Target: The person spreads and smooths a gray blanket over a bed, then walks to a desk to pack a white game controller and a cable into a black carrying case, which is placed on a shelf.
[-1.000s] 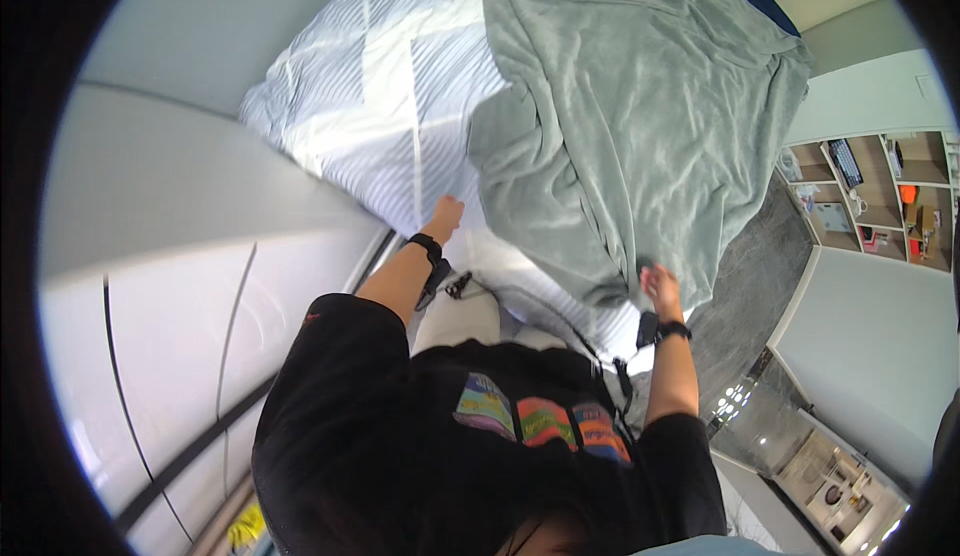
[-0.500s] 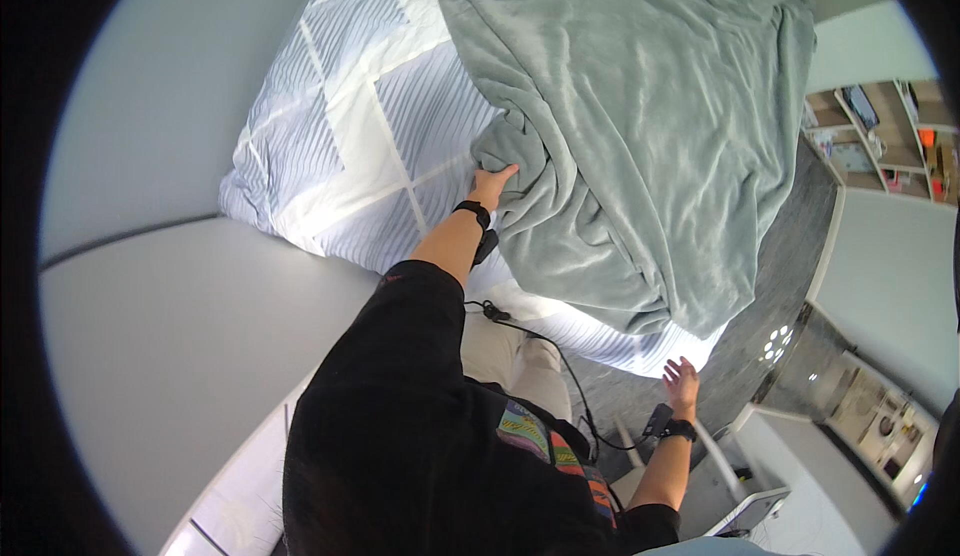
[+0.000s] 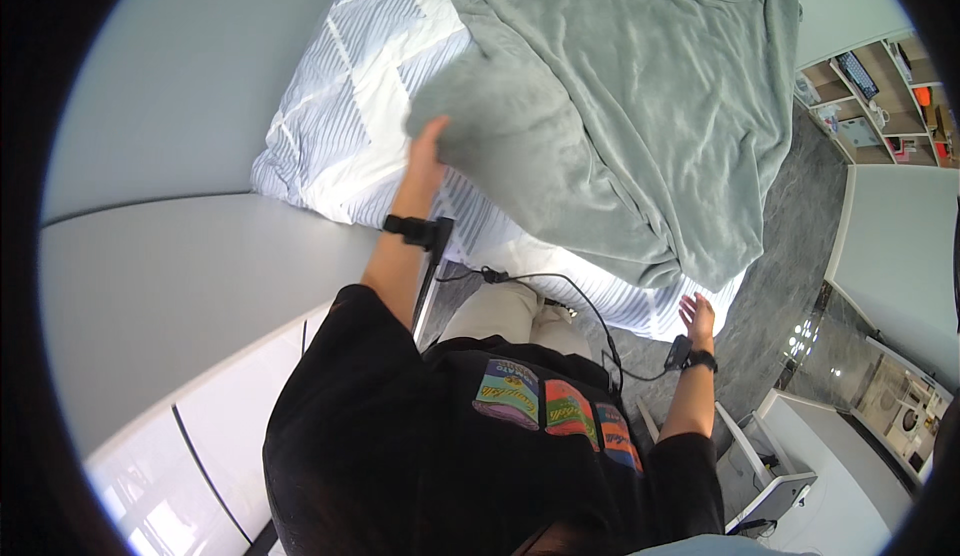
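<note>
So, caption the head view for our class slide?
Left hand holding a grey plush blanket over blue-striped bedding; right hand open.

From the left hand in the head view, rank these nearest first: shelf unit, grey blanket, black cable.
1. Grey blanket: its edge is in the left hand.
2. Black cable: below and slightly right of that hand.
3. Shelf unit: far right.
</note>
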Action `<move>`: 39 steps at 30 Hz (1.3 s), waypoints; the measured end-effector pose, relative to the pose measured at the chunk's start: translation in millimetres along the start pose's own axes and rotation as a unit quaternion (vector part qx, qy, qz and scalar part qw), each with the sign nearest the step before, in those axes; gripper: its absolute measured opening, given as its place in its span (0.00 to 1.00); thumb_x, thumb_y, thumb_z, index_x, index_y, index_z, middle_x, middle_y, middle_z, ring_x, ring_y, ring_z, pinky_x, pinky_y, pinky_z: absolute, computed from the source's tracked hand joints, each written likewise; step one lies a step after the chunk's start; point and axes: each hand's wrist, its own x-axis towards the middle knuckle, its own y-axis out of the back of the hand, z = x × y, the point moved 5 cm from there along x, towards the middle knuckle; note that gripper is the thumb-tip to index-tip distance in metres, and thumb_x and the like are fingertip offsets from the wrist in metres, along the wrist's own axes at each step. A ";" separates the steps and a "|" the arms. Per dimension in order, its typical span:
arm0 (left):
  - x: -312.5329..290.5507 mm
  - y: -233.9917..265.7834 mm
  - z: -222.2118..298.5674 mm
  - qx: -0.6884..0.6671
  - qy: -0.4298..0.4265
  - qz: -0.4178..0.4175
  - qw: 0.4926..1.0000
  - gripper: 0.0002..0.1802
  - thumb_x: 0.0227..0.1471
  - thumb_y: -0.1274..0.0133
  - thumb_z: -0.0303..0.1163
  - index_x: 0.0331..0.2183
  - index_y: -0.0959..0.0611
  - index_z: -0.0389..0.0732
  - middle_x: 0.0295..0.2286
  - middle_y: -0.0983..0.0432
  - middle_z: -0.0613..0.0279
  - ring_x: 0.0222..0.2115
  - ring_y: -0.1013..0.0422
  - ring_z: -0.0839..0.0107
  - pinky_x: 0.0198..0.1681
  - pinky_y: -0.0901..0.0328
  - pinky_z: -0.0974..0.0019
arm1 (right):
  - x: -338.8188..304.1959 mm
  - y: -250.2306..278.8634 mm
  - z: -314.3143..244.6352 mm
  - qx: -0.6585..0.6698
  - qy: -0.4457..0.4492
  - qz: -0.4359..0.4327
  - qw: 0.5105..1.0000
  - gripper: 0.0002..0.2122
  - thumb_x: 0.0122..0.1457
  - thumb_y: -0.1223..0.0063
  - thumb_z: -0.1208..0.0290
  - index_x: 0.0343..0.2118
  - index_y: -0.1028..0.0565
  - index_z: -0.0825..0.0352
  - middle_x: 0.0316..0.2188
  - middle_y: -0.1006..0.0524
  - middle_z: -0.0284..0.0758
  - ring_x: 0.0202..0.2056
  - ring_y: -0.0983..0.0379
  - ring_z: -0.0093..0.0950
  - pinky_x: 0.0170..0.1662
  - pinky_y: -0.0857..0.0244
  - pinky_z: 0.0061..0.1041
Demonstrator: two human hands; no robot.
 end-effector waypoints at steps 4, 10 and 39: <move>-62.5 87.0 107.7 0.031 -0.239 0.211 0.947 0.24 0.44 0.46 0.27 0.44 0.33 0.34 0.40 0.32 0.56 0.40 0.34 0.66 0.45 0.36 0.61 | 22.6 -8.3 -9.7 -0.019 0.004 -0.035 0.999 0.16 0.58 0.60 0.63 0.46 0.37 0.65 0.38 0.27 0.38 0.38 0.30 0.30 0.41 0.34 0.31; -81.9 179.6 103.7 0.135 -0.278 0.417 0.855 0.36 0.44 0.48 0.26 0.52 0.48 0.40 0.53 0.52 0.50 0.48 0.40 0.60 0.50 0.41 0.56 | 21.8 -17.7 -22.9 -0.061 0.035 -0.035 0.997 0.15 0.60 0.63 0.64 0.46 0.36 0.66 0.37 0.26 0.38 0.37 0.29 0.30 0.41 0.35 0.30; -51.5 249.2 -158.9 0.075 -0.019 0.226 0.971 0.21 0.52 0.55 0.41 0.43 0.28 0.36 0.42 0.30 0.56 0.43 0.33 0.62 0.45 0.37 0.60 | 30.5 -16.4 16.4 -0.142 -0.031 -0.066 0.987 0.18 0.60 0.63 0.60 0.48 0.37 0.66 0.40 0.28 0.40 0.40 0.30 0.30 0.43 0.35 0.31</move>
